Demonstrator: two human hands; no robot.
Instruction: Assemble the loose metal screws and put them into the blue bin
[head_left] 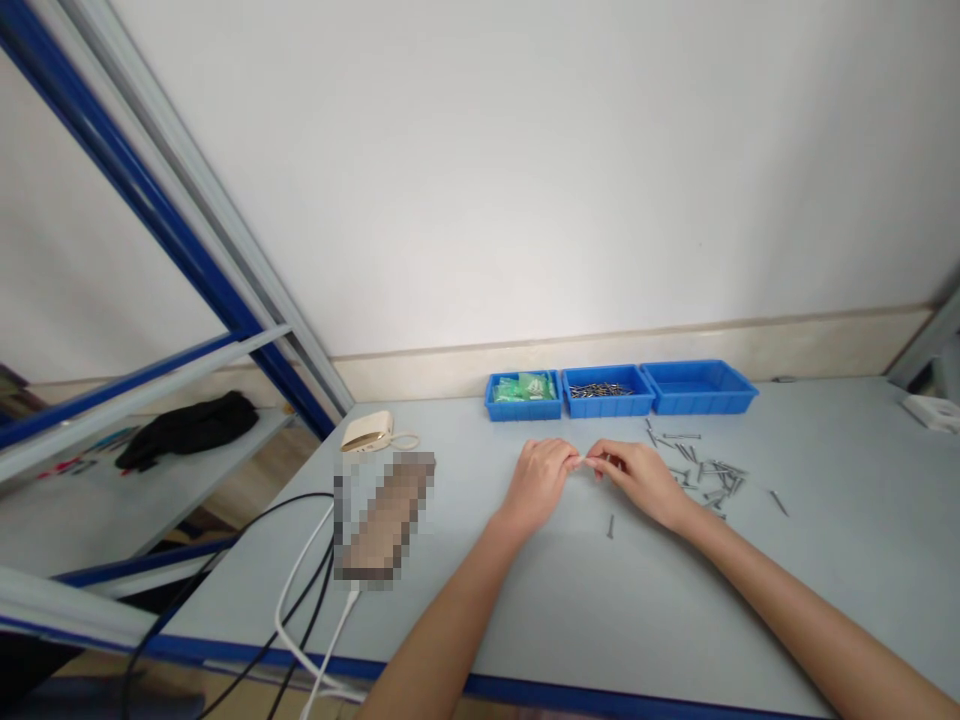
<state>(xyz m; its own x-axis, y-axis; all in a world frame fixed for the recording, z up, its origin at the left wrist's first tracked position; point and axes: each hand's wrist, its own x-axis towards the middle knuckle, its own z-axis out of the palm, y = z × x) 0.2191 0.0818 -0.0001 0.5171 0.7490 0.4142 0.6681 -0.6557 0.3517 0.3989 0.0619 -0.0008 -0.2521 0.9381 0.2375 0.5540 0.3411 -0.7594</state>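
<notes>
My left hand [540, 480] is closed, its thumb and fingers pinched together above the table. Close beside it, my right hand [636, 478] is closed in a pinch as well. The fingertips of both meet at something small and pale that I cannot make out. Below my right hand a single screw [610, 526] lies on the table, apart from the others. Several loose grey screws [720, 478] are scattered just right of my right hand.
Along the wall stand a blue bin [523, 412] with green-and-white packets, a blue bin [609, 405] of small metal pieces and a third blue bin [705, 402]. Leftward on the table [570, 630] are a cream-coloured device [367, 431], a blurred-out object [386, 520] and cables [281, 600].
</notes>
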